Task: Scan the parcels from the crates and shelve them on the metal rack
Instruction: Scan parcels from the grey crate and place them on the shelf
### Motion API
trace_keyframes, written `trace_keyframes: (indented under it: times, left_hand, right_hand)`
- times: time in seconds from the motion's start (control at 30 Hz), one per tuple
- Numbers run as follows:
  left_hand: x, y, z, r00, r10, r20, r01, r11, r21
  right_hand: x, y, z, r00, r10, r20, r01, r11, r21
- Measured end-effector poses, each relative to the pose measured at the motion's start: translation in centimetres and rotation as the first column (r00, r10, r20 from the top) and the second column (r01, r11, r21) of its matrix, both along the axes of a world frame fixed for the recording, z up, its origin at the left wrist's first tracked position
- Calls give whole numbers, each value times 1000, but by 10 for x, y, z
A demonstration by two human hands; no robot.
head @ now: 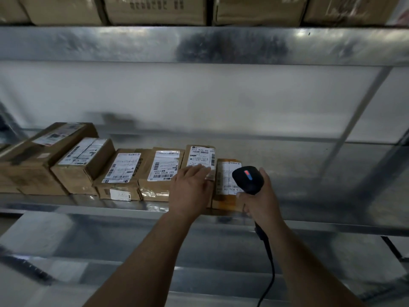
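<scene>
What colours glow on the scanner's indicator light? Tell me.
Red and blue, on the barcode scanner, head view.

Single head-worn wide-angle view, close, facing forward and slightly down into the grey sheet-metal rack (199,44), upper shelf's brown cardboard boxes (155,9) at 12 o'clock, labelled brown cardboard parcels (124,171) at 9 o'clock

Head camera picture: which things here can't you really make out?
Head view only.
Top-shelf boxes: cut off by the upper edge.
Label print: too small, blurred.
Tall parcel: front hidden by the left hand.
Small parcel: partly behind the scanner in the right hand.
Crates: out of frame.
</scene>
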State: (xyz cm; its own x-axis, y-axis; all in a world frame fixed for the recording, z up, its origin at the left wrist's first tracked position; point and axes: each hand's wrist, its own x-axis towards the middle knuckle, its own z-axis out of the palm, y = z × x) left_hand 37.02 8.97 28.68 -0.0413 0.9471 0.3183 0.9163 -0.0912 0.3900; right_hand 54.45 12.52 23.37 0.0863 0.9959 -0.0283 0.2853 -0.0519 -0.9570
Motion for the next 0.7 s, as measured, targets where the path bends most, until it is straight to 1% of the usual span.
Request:
trace_keyframes:
  times: [0.1,0.23,0.3,0.37,0.47,0.57,0.7]
  left_hand:
    - [0,-9,5,996,31,78,-35,998,53]
    - [-6,-32,9,979,86,186,-110,987,120]
    - [-16,-46,12,966,140,218,-172,975,138]
    - [-29,-62,14,942,208,263,-246,962,118]
    - [-55,-86,17,918,275,285,-316,942,109]
    - [-87,-108,21,891,343,296,-387,916,105]
    - [-137,-144,25,863,399,310,-456,880,135]
  right_hand:
    - [3,-7,14,999,21,-25,-20,998,52]
    - [-9,-28,34,993,70,-94,-63,996,70]
    - [-22,-40,44,983,127,-134,-115,989,95]
    - [-39,-50,51,962,210,-172,-192,975,114]
    - [-70,-68,61,921,322,-219,-306,946,106]
    - [-107,-88,69,887,409,-213,-384,911,148]
    - [-164,-116,75,854,485,-190,-465,874,144]
